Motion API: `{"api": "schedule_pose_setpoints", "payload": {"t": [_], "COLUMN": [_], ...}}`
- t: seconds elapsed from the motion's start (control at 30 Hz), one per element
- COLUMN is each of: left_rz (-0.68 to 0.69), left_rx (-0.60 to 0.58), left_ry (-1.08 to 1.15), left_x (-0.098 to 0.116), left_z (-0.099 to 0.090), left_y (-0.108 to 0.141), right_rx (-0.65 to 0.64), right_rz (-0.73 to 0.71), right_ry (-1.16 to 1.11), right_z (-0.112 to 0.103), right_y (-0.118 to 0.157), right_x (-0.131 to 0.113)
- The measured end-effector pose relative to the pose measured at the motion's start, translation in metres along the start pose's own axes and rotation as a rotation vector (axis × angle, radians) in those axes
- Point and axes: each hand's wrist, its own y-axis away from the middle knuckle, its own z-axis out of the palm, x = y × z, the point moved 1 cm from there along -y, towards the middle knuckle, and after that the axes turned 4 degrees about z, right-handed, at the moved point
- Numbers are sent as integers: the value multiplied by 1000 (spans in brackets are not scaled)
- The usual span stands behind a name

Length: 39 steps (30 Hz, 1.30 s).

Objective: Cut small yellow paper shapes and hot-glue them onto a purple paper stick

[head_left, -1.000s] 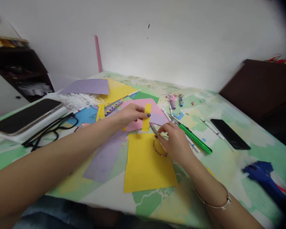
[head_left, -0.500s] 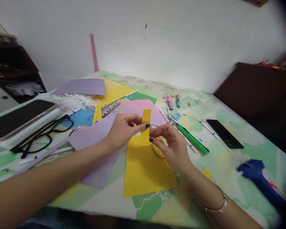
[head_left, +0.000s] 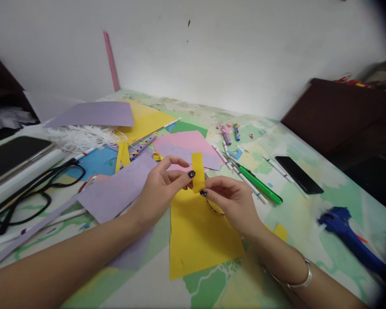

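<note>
Upright between my hands is a short yellow paper strip (head_left: 198,169). The thumb and fingers of my left hand (head_left: 162,182) are closed at its left edge. At its lower right corner, my right hand (head_left: 233,197) pinches with thumb and forefinger. A thin metal loop, seemingly the handle of small scissors (head_left: 215,209), hangs from the right hand's fingers; most of the scissors is hidden. Beneath both hands lies a larger yellow paper sheet (head_left: 202,240). A purple paper piece (head_left: 116,193) lies left of the left hand.
To the right are a green cutter (head_left: 260,184), a black phone (head_left: 299,175) and a blue glue gun (head_left: 350,236). On the left are black eyeglasses (head_left: 41,193), white string (head_left: 86,136) and a larger device (head_left: 16,156). Pink paper (head_left: 186,143) lies behind my hands.
The view has shifted slightly to the right. The yellow strip sits a little lower between my hands; my left thumb has moved to its left edge and my right fingers to its lower corner.
</note>
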Motion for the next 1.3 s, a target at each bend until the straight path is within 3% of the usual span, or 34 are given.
{"api": "schedule_pose_setpoints", "payload": {"t": [0.2, 0.63, 1.3], "left_rz": [98, 64, 150], "left_rx": [-109, -67, -109], "left_ry": [25, 1, -122], "left_x": [-5, -5, -3], "left_z": [2, 3, 2], "left_y": [1, 0, 1], "right_rx": [61, -19, 58], "right_rz": [106, 68, 105], "right_ry": [-91, -204, -142], "right_z": [0, 2, 2], "right_y": [-2, -1, -1], "right_x": [1, -1, 1]}}
